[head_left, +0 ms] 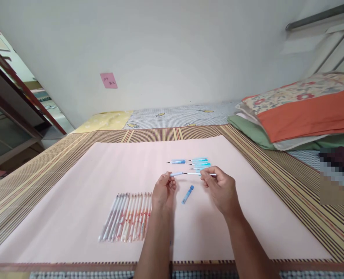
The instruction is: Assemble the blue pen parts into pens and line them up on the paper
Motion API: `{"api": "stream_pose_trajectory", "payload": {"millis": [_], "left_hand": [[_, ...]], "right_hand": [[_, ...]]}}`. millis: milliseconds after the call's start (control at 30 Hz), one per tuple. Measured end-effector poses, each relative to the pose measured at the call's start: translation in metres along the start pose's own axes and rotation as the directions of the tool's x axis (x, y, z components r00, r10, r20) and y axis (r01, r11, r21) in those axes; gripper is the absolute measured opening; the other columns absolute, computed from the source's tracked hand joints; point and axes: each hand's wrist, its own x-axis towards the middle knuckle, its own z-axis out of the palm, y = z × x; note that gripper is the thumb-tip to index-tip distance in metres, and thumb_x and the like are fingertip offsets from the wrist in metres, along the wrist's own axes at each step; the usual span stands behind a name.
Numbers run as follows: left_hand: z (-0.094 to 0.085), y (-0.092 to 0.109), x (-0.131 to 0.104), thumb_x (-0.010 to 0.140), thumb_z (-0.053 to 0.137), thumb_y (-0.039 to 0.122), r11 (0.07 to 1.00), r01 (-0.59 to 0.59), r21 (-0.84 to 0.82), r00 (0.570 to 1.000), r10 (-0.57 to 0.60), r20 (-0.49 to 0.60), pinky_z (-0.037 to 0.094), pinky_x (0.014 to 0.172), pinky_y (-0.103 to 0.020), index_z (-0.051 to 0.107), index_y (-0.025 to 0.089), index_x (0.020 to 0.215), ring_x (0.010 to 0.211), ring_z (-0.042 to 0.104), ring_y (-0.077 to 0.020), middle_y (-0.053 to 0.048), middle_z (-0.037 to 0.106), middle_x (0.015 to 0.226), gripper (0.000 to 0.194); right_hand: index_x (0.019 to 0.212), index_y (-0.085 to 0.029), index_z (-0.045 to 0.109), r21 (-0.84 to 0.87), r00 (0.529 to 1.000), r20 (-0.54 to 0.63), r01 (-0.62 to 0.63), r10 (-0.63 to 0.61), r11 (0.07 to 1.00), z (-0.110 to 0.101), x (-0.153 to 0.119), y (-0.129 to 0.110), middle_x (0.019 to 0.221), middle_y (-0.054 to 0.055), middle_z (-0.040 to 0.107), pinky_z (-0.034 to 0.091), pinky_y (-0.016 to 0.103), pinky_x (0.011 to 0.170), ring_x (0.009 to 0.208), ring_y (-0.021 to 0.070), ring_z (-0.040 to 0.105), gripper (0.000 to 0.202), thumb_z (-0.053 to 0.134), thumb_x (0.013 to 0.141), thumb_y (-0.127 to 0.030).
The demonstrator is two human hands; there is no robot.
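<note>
My left hand (163,190) pinches a slim pale-blue tube (177,174), like a pen barrel, between thumb and fingertips. My right hand (221,189) is closed on a thin white pen refill (193,174), its dark tip pointing left. The tip meets or nearly meets the tube's right end; I cannot tell whether it is inside. Just beyond my hands lie several blue and teal pen pieces (199,164) with dark points. Between my wrists rests a short blue tube with a rounded end (187,195). Left of my left forearm is a row of patterned pens (128,217), partly hidden by that arm.
Pale pink paper (73,186) covers a striped mat (276,174). Folded orange and floral bedding (308,108) is piled at the right. A checked cloth (174,114) runs along the white wall (174,50), where a pink note (108,80) is stuck.
</note>
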Motion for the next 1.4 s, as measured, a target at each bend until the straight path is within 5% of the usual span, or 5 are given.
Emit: {"api": "stream_pose_trajectory", "payload": {"millis": [467,667,1000,1233,1400], "left_hand": [[0.000,0.001,0.000,0.074,0.083,0.024,0.999,-0.005,0.033,0.999,0.003,0.053,0.046,0.049,-0.014,0.067,0.010,0.082,0.050,0.055,-0.0062,0.000,0.062,0.062,0.022],[-0.001,-0.002,-0.001,0.062,0.092,0.029,0.998,-0.030,0.061,0.986,0.019,0.168,0.046,0.053,-0.015,0.071,0.010,0.087,0.054,0.057,-0.0063,0.000,0.064,0.063,0.037],[0.010,-0.013,-0.012,0.064,0.092,0.032,0.978,-0.080,0.192,0.935,0.007,0.354,0.052,0.064,-0.021,0.075,0.011,0.092,0.062,0.064,-0.0104,-0.005,0.071,0.069,0.039],[0.012,-0.014,-0.015,0.063,0.093,0.031,0.983,-0.097,0.155,0.932,0.035,0.361,0.053,0.063,-0.020,0.075,0.011,0.088,0.061,0.065,-0.0106,-0.004,0.071,0.066,0.036],[0.011,-0.016,-0.012,0.060,0.094,0.027,0.999,0.028,0.037,0.956,-0.038,0.291,0.052,0.058,-0.017,0.074,0.009,0.084,0.057,0.062,-0.0079,-0.002,0.069,0.065,0.037]], "right_hand": [[0.083,-0.020,0.068,0.009,1.000,0.014,0.006,-0.006,1.000,-0.002,-0.002,-0.002,0.072,0.001,0.066,0.048,0.026,0.060,0.061,0.0140,0.057,0.031,0.067,0.087,-0.050],[0.082,-0.020,0.066,0.047,1.000,0.031,0.003,-0.004,0.999,0.001,-0.003,-0.002,0.072,0.001,0.065,0.046,0.025,0.057,0.060,0.0134,0.056,0.031,0.065,0.088,-0.050],[0.098,-0.018,0.070,0.035,0.997,0.055,0.048,-0.050,0.998,0.017,-0.005,-0.001,0.084,0.006,0.070,0.052,0.030,0.068,0.075,0.0192,0.065,0.043,0.051,0.094,-0.057],[0.102,-0.018,0.070,0.065,0.998,0.039,0.039,-0.042,0.997,0.026,-0.009,0.000,0.090,0.008,0.073,0.056,0.034,0.070,0.071,0.0192,0.065,0.047,0.049,0.095,-0.059],[0.128,-0.019,0.064,0.102,0.996,0.078,0.043,-0.051,0.994,0.023,-0.009,-0.001,0.094,0.008,0.072,0.057,0.036,0.076,0.079,0.0206,0.069,0.053,0.044,0.099,-0.059]]}}
